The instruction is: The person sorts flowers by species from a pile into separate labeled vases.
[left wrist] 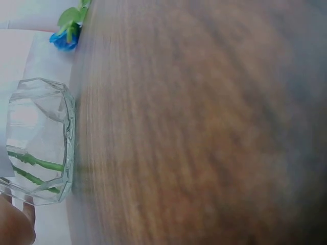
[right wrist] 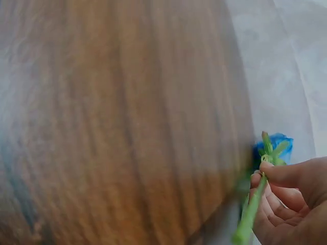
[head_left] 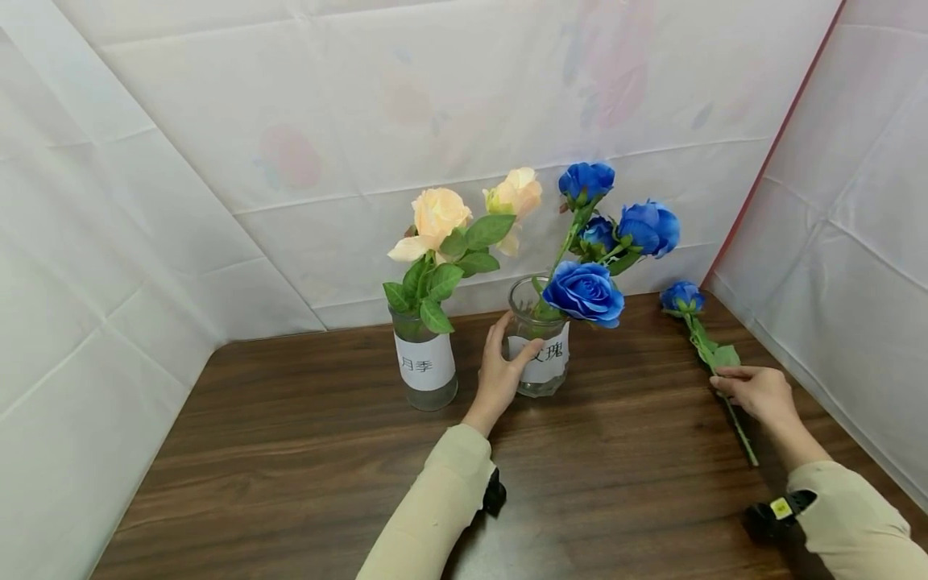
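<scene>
My left hand (head_left: 500, 366) grips the side of a glass vase (head_left: 538, 374) with a white paper label, thumb across its front. Several blue roses (head_left: 584, 292) stand in it, leaning right. The left wrist view shows the faceted base of that vase (left wrist: 41, 143) on the table, with green stems inside. Over at the right, my right hand (head_left: 757, 393) pinches the stem of a single blue rose (head_left: 683, 298) between thumb and fingers. Its bloom points to the back and its stem end toward me. In the right wrist view the thumb presses the green stem (right wrist: 250, 214).
Left of the held vase stands a second labelled glass vase (head_left: 426, 366) with peach roses (head_left: 439, 216) and green leaves. White cloth walls (head_left: 348, 105) enclose the brown wooden table (head_left: 312, 459) at the back and both sides.
</scene>
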`<state>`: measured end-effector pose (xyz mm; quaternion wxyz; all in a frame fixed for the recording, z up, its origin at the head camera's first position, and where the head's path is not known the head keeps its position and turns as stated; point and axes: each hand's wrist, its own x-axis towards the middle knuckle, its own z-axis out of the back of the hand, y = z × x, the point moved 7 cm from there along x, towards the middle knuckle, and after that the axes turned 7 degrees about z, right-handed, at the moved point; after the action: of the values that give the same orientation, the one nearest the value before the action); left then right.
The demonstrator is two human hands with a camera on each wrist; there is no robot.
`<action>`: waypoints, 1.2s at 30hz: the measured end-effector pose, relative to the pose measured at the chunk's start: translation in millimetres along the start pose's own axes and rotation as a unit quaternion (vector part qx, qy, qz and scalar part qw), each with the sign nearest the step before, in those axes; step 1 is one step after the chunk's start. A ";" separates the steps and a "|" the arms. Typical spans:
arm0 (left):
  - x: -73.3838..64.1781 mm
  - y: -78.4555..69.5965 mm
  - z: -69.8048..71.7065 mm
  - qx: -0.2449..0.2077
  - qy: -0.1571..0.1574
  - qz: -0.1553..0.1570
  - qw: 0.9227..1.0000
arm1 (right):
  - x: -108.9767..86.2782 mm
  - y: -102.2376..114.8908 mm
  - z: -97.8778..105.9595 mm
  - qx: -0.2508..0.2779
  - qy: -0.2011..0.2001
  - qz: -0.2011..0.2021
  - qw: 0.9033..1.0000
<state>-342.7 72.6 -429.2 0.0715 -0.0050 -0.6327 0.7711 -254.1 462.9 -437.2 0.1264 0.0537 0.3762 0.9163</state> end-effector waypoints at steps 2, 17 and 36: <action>-0.4 -0.2 0.1 -0.003 0.001 0.000 1.000 | -1.2 -1.8 2.0 0.027 0.010 -0.012 1.000; -1.4 1.9 0.4 -0.002 -0.002 0.002 1.000 | -19.7 35.3 -0.1 0.440 0.043 0.036 0.896; -0.1 -0.7 -0.3 -0.006 0.002 -0.005 1.000 | -34.7 160.1 4.5 0.571 -0.144 0.177 0.788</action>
<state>-342.4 73.0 -428.6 0.0772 -0.0039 -0.6370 0.7670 -250.4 346.9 -321.5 -0.0395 0.3129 0.7923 0.5222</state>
